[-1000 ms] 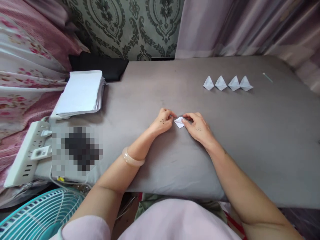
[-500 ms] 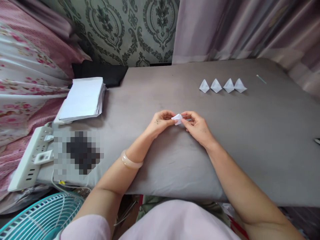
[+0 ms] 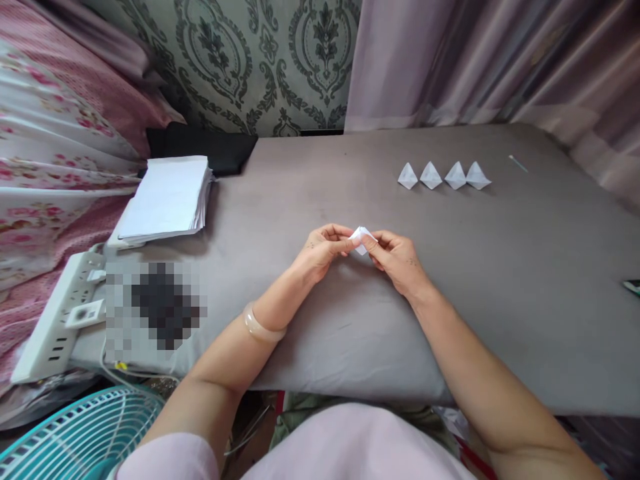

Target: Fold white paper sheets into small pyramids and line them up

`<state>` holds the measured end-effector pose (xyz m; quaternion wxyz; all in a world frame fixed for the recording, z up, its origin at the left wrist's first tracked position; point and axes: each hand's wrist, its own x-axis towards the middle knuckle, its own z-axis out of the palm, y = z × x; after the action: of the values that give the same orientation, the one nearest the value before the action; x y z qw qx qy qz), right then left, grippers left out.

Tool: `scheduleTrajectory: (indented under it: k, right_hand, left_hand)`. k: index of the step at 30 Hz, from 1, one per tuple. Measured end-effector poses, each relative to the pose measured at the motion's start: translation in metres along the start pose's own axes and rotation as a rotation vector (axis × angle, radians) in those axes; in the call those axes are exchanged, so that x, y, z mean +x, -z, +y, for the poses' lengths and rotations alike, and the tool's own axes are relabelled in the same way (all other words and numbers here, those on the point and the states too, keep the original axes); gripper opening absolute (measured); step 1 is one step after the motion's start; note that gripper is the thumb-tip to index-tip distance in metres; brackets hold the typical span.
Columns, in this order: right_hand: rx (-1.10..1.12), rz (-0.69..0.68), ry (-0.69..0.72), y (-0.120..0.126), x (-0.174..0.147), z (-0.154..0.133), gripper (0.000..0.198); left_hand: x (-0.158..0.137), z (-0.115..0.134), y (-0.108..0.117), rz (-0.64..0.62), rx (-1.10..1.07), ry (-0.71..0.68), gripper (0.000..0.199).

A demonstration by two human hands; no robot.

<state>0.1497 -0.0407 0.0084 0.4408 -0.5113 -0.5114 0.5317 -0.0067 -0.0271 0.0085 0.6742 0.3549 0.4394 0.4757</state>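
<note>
Between my two hands is a small piece of folded white paper [image 3: 362, 249], held above the middle of the table. My left hand [image 3: 323, 252] pinches its left side with thumb and fingers. On the right side, my right hand [image 3: 397, 260] grips it, the thumb pressed over the front face. Fingers behind the paper are partly hidden. Farther back on the right stand several folded white paper shapes [image 3: 431, 175] in a row, pointed at the top, the two rightmost touching.
A stack of white paper [image 3: 167, 193] lies at the left, before a black folded item [image 3: 210, 150]. A white power strip [image 3: 53, 320] with plugs sits at the left edge, above a teal fan [image 3: 90, 433]. A thin swab-like stick [image 3: 518, 163] lies at the back right of the grey-covered table [image 3: 280, 193].
The folded paper has turned and now shows a broader diamond-like face. My right thumb has moved onto its front. Both hands still hold it in nearly the same place.
</note>
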Motion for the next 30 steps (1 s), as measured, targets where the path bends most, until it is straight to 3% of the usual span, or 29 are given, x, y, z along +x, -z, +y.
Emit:
scheduleTrajectory:
  k: [6,12,23,30]
  right_hand:
    - [0.102,0.049,-0.029,-0.003,0.002,0.004,0.036]
    - [0.355,0.073,-0.168,0.000,0.006,0.003,0.037]
    - [0.408,0.061,-0.117,-0.007,0.003,0.003,0.034]
    - [0.416,0.019,-0.089,-0.012,-0.001,0.004,0.033]
  left_hand:
    - [0.000,-0.002,0.000,0.003,0.056,-0.048,0.030]
    - [0.000,-0.004,-0.004,-0.138,0.015,-0.122,0.038]
    - [-0.004,-0.004,-0.008,-0.014,0.102,-0.243,0.022]
    - [-0.008,-0.002,-0.007,0.020,0.020,-0.196,0.022]
